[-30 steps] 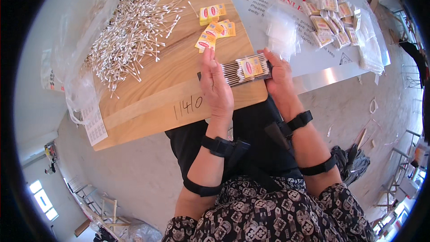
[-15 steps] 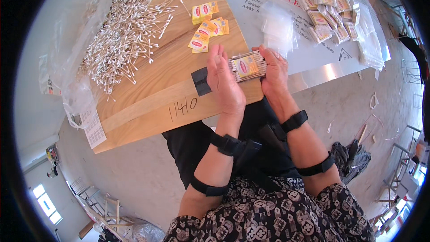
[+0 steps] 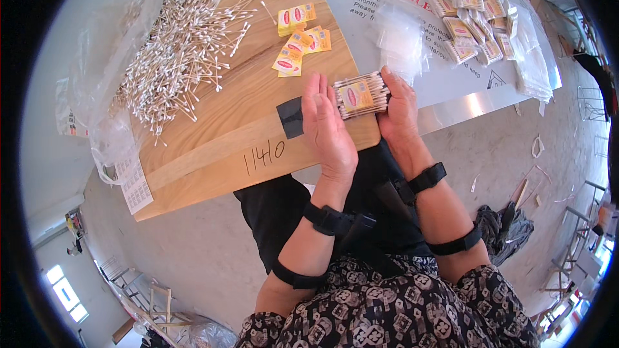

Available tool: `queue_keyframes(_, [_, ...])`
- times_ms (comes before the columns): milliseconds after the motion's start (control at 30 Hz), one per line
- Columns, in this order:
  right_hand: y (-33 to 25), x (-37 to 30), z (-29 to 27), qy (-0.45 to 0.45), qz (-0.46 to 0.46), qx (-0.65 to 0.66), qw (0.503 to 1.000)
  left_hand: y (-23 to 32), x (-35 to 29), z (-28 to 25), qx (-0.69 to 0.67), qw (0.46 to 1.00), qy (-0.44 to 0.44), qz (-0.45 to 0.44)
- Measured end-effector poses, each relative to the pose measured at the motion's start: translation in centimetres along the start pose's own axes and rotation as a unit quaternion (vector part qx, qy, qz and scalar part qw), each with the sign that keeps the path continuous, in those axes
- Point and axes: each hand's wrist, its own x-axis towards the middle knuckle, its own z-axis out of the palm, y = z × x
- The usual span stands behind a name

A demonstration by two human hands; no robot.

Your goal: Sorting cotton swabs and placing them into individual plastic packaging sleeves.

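Note:
My right hand point(image 3: 401, 115) grips a bundle of cotton swabs point(image 3: 380, 92) by its right end, thumb along the edge; its other fingers are mostly hidden underneath. A yellow label card point(image 3: 356, 96) lies on top of the swabs. My left hand point(image 3: 329, 125) is held upright with its fingers stretched out, its edge beside the bundle's left end; whether it touches cannot be made out. The bundle is over the front right corner of the wooden board point(image 3: 213, 164). Beyond my left fingers lie several yellow cards point(image 3: 288, 61) in small overlapping stacks.
A large heap of loose cotton swabs point(image 3: 180, 51) spills from a clear plastic bag point(image 3: 106, 106) on the left. Clear small bags point(image 3: 398, 42) lie on the metal sheet point(image 3: 451, 111), with several packed swab bundles point(image 3: 467, 26) at far right. Black tape point(image 3: 291, 118) is on the board.
The bundle has shifted slightly right and turned a little in my right hand. My right thumb has moved to its edge, and my left hand has moved slightly.

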Motion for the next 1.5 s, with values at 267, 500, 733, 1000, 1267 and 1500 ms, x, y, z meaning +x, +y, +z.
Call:
queue_keyframes(267, [1.1,0.4,-0.2,0.018,-0.09,-0.161,0.983,-0.4,0.3,-0.7,-0.046,0.999,-0.012,-0.015])
queue_keyframes(500, [-2.6,0.5,-1.9,0.046,-0.174,-0.318,0.931,2.6,2.9,-6.0,0.209,0.976,-0.029,0.054])
queue_keyframes(733, [-2.7,-2.7,0.7,-0.03,-0.35,-0.448,0.822,9.0,13.7,-14.8,0.705,0.664,-0.009,0.25])
queue_keyframes(1000, [3.1,-5.0,7.2,-0.263,-0.273,-0.472,0.796,8.3,13.6,-10.8,0.782,0.61,-0.043,0.12])
queue_keyframes(1267, [6.8,-3.3,9.2,-0.282,-0.28,-0.516,0.759,8.0,5.5,-13.2,0.654,0.719,-0.047,0.231])
queue_keyframes(1500, [7.9,-2.6,12.1,-0.328,-0.352,-0.558,0.676,9.9,6.5,-17.3,0.591,0.772,-0.065,0.225])
